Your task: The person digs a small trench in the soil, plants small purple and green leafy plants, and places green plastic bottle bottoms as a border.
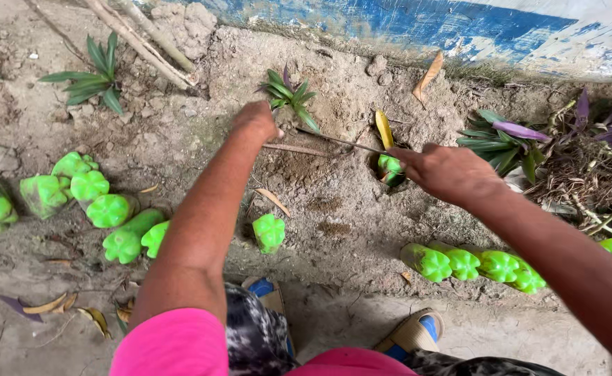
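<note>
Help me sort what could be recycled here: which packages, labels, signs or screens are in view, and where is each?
No labels, signs or screens show.
Green plastic bottles: upturned in the soil at left, lobed bases up, bright green.
Single bottle: centre, alone, same green.
Bottle row: lower right, side by side.
Bottle in hole: beside the right hand, half buried.
Left hand: closed, near a small plant.

The left hand closes around the base of a small green spiky-leaved plant standing in bare brown soil. The right hand grips a thin dark blade that reaches toward the left hand. Just beside the right hand's fingers, a bright green plastic bottle sits sunk in the soil.
</note>
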